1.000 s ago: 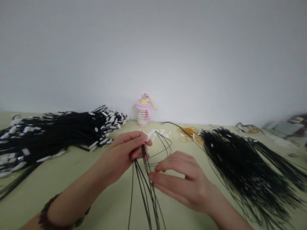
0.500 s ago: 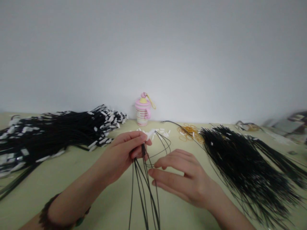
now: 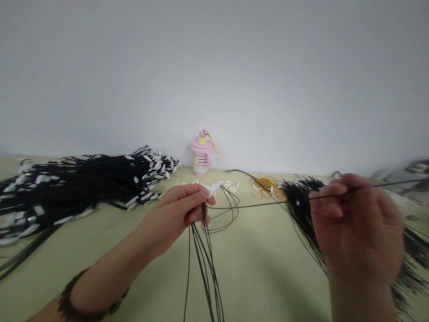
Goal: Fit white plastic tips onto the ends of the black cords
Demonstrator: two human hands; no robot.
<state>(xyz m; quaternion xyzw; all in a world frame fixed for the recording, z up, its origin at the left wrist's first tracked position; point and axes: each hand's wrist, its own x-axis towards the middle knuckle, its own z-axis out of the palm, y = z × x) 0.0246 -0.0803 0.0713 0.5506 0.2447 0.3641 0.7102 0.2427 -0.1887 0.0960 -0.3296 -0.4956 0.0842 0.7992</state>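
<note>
Left hand (image 3: 181,208) closed, gripping a bunch of thin black cords (image 3: 201,255) just under their white plastic tips (image 3: 212,189); right hand (image 3: 357,219) raised, fingertips (image 3: 330,190) pinching a single black cord (image 3: 254,205) above a loose black cord bundle (image 3: 303,210); white-tipped black cord pile (image 3: 83,181) left on pale green table (image 3: 268,277); loose white tips (image 3: 229,184) and amber rubber bands (image 3: 264,185) beyond; pink-and-cream cup (image 3: 200,163) by wall, markings unreadable.

Plain pale grey wall (image 3: 214,76) fills upper half of view. Pale green bench (image 3: 264,277) runs left to right, far edge against wall. Pink-and-cream bottle (image 3: 201,158) stands at far edge, mid-view. Blurred heap (image 3: 414,172) far right, too smeared to tell. Light soft, even; faint shadows on bench.
</note>
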